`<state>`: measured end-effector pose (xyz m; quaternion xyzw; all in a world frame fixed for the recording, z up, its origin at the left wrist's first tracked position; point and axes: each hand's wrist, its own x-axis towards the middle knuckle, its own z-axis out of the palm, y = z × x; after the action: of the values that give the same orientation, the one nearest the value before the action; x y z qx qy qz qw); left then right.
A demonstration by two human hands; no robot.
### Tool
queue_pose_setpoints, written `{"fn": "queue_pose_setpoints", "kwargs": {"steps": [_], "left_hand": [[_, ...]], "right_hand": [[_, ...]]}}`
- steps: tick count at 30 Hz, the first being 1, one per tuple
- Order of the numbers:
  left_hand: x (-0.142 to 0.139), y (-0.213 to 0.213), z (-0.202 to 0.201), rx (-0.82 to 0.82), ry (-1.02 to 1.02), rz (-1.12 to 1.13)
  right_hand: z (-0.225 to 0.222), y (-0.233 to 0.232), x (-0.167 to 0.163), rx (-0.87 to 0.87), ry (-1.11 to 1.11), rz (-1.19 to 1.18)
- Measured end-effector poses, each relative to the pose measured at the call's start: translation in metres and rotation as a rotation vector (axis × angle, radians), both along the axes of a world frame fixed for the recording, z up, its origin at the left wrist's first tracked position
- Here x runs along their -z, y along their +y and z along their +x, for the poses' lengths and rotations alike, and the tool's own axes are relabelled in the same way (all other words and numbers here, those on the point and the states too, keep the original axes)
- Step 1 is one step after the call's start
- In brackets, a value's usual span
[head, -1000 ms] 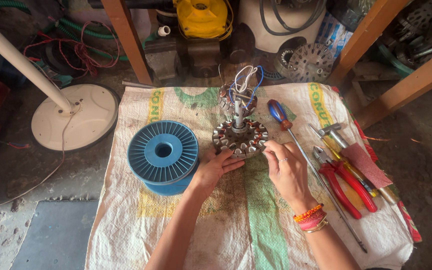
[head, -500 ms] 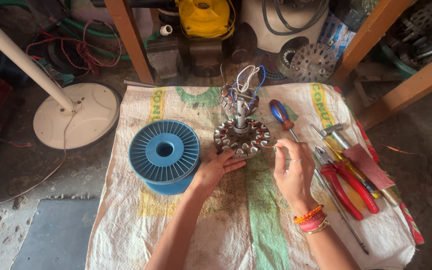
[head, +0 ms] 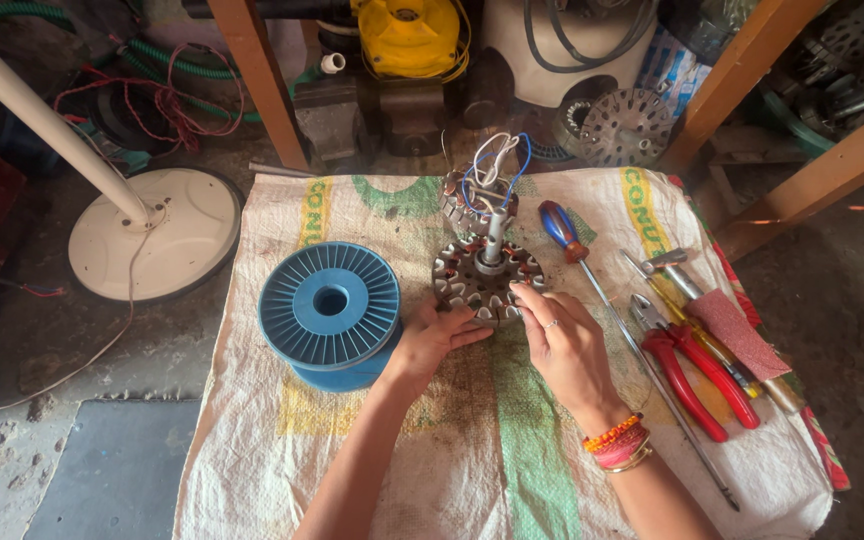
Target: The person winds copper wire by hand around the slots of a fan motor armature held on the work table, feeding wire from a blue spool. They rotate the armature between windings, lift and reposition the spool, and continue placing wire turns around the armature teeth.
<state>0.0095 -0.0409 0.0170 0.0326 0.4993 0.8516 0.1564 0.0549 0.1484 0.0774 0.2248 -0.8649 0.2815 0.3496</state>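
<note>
A round metal motor stator (head: 482, 278) with copper windings and a central shaft lies on a woven sack (head: 512, 440). Coloured wires (head: 497, 165) rise from its top. My left hand (head: 432, 342) rests against the stator's near left edge, fingers on its rim. My right hand (head: 564, 345) touches the near right rim with pinched fingertips; whether it pinches a thin wire I cannot tell. Beaded and metal bangles circle the right wrist.
A blue plastic spool (head: 330, 312) stands left of the stator. A blue-handled screwdriver (head: 612, 320), red-handled pliers (head: 687, 365) and other tools lie on the right. A white fan base (head: 157, 245) with its pole is at the left. Wooden table legs (head: 257, 80) and machine parts stand behind.
My right hand lifted away to the right of the stator half a second ago and has come back down onto its near right rim. My left hand stays on the rim.
</note>
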Motion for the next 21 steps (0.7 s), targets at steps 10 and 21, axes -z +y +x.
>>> {"fn": "queue_pose_setpoints", "kwargs": {"steps": [10, 21], "left_hand": [[0.000, 0.000, -0.001, 0.011, -0.013, -0.015], [0.001, -0.001, -0.001, 0.017, -0.020, 0.010]], "right_hand": [[-0.001, 0.001, 0.012, -0.156, 0.019, -0.028], [0.002, 0.000, 0.011, -0.226, -0.039, -0.016]]}}
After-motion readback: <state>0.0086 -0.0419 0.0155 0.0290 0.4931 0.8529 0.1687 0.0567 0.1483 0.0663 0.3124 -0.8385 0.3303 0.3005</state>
